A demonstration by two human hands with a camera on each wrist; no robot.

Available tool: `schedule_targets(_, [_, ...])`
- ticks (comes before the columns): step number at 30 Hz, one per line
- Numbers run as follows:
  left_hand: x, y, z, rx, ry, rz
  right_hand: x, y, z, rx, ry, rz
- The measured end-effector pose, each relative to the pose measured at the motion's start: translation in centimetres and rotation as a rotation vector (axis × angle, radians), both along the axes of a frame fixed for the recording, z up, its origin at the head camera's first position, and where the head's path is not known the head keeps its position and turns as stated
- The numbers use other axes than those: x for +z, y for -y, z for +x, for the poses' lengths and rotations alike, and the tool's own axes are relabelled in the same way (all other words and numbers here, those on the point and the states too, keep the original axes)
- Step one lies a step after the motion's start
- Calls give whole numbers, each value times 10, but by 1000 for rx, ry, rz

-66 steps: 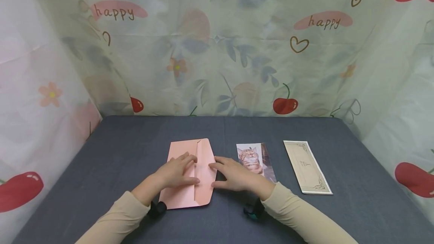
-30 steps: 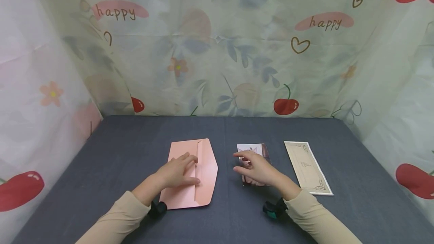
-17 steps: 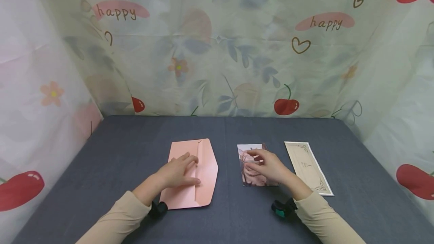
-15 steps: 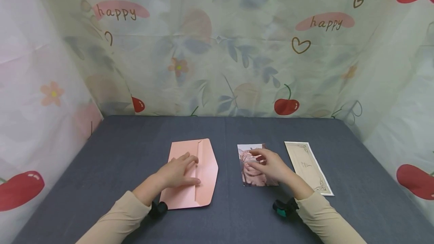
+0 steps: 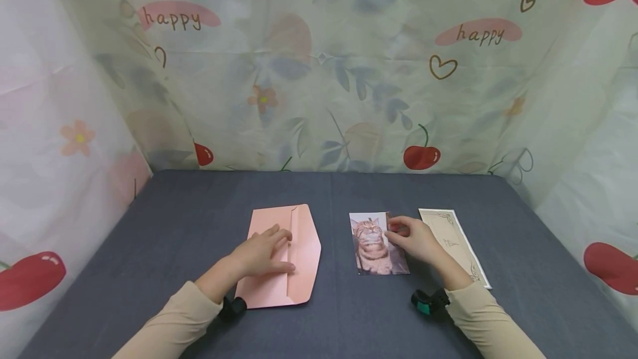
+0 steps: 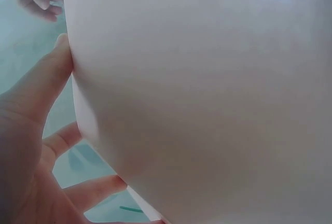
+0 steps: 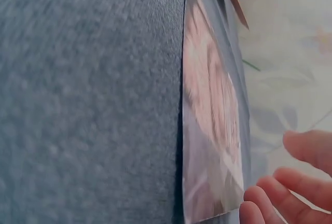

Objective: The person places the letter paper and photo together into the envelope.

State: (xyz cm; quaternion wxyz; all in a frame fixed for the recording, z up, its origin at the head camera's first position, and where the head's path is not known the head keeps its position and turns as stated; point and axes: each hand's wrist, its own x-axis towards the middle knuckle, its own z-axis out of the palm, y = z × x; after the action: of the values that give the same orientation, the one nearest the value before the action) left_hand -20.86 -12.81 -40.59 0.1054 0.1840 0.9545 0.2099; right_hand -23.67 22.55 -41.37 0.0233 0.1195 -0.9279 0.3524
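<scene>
A pink envelope [image 5: 305,254] lies on the table with its flap unfolded to the right. My left hand [image 5: 259,252] rests on it, fingers and thumb spread; in the left wrist view those fingers [image 6: 39,86] touch the pale paper's edge. To the right lies a cat photo card [image 5: 370,245], flat on the cloth. Over the card's right edge hovers my right hand [image 5: 417,241], fingers loosely bent. From the right wrist camera, thumb and fingers [image 7: 295,193] stand apart near the card's corner, with no grip visible.
A beige card with an ornate border [image 5: 448,237] lies on the far right, partly covered by the right hand and forearm. Dark cloth covers the table [image 5: 199,204]. A patterned curtain [image 5: 319,98] encloses the back and sides.
My right hand has left the envelope's flap and travelled right across the cat photo card to its right edge, uncovering the cat picture. The left hand stays on the envelope.
</scene>
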Motion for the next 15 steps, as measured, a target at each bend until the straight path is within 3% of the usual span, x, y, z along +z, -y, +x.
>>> schedule_targets(10, [-1,-1,-1,-1,3,0,-1,-9,-2,-100,54,-25])
schedule_targets(15, [-1,0,-1,-7,-6,1,-2,-11,-3,-143,142,-73])
